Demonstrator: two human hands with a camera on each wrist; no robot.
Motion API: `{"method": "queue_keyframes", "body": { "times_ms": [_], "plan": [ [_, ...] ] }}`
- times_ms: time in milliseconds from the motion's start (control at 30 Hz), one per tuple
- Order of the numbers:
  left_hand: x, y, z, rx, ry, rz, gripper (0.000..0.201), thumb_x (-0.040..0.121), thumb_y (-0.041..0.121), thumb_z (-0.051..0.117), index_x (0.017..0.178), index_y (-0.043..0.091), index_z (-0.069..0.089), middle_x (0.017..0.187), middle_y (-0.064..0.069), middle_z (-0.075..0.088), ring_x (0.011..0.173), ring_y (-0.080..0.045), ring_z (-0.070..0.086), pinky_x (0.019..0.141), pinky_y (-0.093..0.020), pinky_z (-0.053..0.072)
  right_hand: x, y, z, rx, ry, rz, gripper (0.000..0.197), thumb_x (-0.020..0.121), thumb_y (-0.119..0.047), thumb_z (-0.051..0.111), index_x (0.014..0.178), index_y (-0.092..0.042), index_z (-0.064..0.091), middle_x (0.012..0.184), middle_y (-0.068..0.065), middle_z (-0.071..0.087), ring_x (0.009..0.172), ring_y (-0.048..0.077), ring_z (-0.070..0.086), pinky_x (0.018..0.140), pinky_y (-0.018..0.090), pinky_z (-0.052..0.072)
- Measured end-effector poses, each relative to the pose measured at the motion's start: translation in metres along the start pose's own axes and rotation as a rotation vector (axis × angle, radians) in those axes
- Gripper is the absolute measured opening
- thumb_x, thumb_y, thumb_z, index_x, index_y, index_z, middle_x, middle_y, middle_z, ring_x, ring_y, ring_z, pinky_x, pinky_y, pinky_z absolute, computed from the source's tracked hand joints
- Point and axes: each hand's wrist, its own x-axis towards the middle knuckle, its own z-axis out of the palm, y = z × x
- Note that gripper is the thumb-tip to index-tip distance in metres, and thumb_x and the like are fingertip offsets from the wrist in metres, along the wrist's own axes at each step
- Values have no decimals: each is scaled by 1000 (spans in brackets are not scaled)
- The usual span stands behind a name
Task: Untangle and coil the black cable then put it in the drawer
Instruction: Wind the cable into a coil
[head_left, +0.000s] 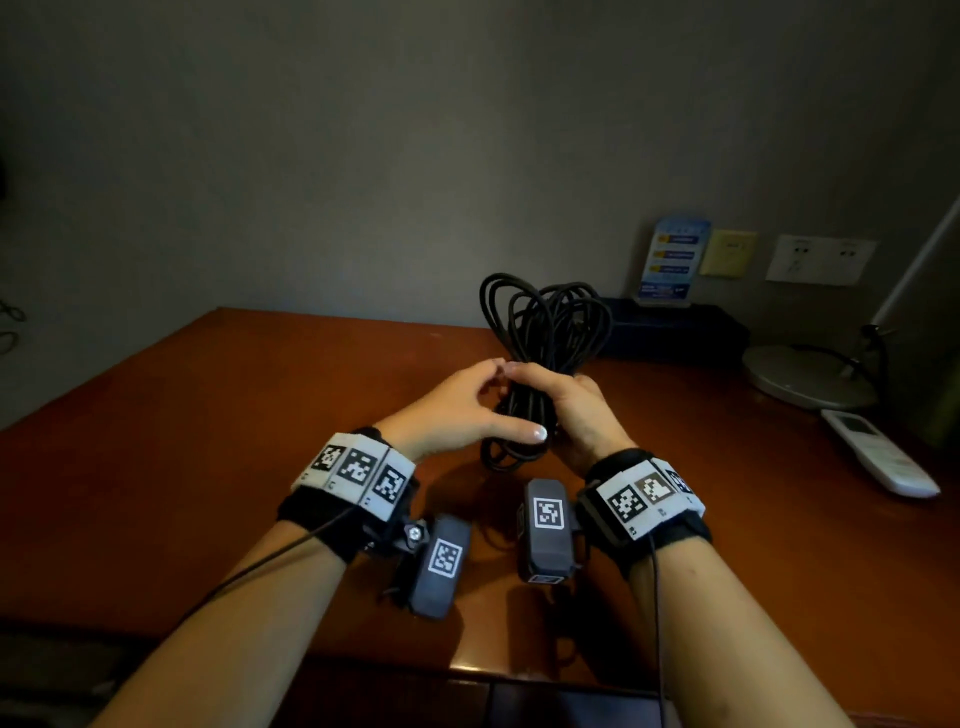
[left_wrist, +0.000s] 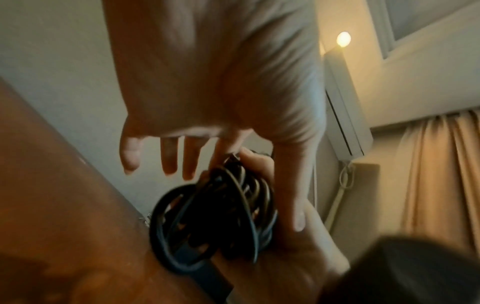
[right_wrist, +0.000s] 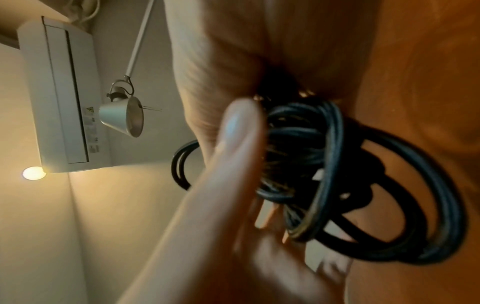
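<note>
The black cable (head_left: 545, 322) is gathered into a bundle of loops above the brown wooden table (head_left: 208, 415). My right hand (head_left: 571, 405) grips the bundle round its middle; loops stick out above and below the fist. My left hand (head_left: 467, 410) lies beside it with straight fingers, and its thumb reaches across towards the right hand. In the left wrist view the left hand (left_wrist: 207, 82) is spread, its forefinger touching the cable (left_wrist: 213, 216) held by the right hand (left_wrist: 298, 257). The right wrist view shows the cable (right_wrist: 324, 164) under my right palm (right_wrist: 221, 61).
A white remote (head_left: 878, 452) and a round lamp base (head_left: 810, 379) sit at the right. A dark box (head_left: 670, 327) with a blue card (head_left: 672, 260) stands at the back wall. A dark panel (head_left: 571, 701) shows below the table's front edge.
</note>
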Motion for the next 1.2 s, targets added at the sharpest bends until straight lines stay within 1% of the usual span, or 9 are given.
{"method": "queue_keyframes", "body": {
  "times_ms": [100,167,300,400,467,600,700,900,1200],
  "plan": [
    [-26,0,-8,-410,40,-74,125,46,47,91,150,17,29,143,-5,49,131,-23,48,110,-49,35,-23,-4,-1,-93,-122,-39,14,81,3,69,94,5,68,86,15,74,81,27,72,71,35,56],
    [-36,0,-15,-640,31,-29,126,41,51,93,146,15,34,136,-10,57,123,-31,56,104,-58,39,-36,-3,2,-183,-249,-57,18,79,10,67,96,3,69,82,10,74,74,21,71,67,29,56],
    [-49,8,-29,-982,96,87,134,44,40,97,151,8,24,142,-20,48,125,-34,54,95,-53,49,-46,5,14,-507,-349,-52,28,68,7,76,94,0,68,80,8,70,72,17,67,69,30,52],
    [-57,15,-33,-887,252,105,144,21,46,98,146,10,34,124,-8,62,105,-16,66,83,-31,55,-52,7,22,-695,-415,-81,26,68,11,73,73,-13,63,66,-3,64,62,10,61,63,28,49],
    [-62,16,-34,-789,304,149,129,22,51,96,135,9,49,116,-8,67,101,-16,68,84,-29,55,-55,4,29,-759,-480,-83,29,67,10,72,67,-15,59,63,-3,61,60,10,58,61,28,48],
    [-67,21,-32,-696,412,222,55,66,22,86,114,3,67,100,-13,71,89,-23,69,81,-33,56,-59,2,38,-758,-529,-97,28,68,11,70,68,-12,55,62,0,55,57,12,55,57,28,46],
    [-65,26,-29,-619,516,308,18,79,2,74,96,1,68,85,-9,69,78,-19,67,71,-30,55,-60,7,42,-684,-492,-116,30,68,14,71,72,-12,57,63,-3,57,57,8,55,54,24,46],
    [-56,31,-23,-545,520,393,11,77,-1,76,83,6,69,84,-6,71,82,-19,67,76,-30,54,-54,12,44,-479,-336,-262,64,58,19,75,117,0,57,98,12,68,85,12,65,69,28,56],
    [-49,27,-7,-508,553,407,9,79,0,74,84,5,70,85,-5,71,82,-16,68,74,-26,54,-53,22,42,-326,-222,-224,58,58,24,73,111,8,58,101,24,69,83,25,69,68,37,59]
  ]
}}
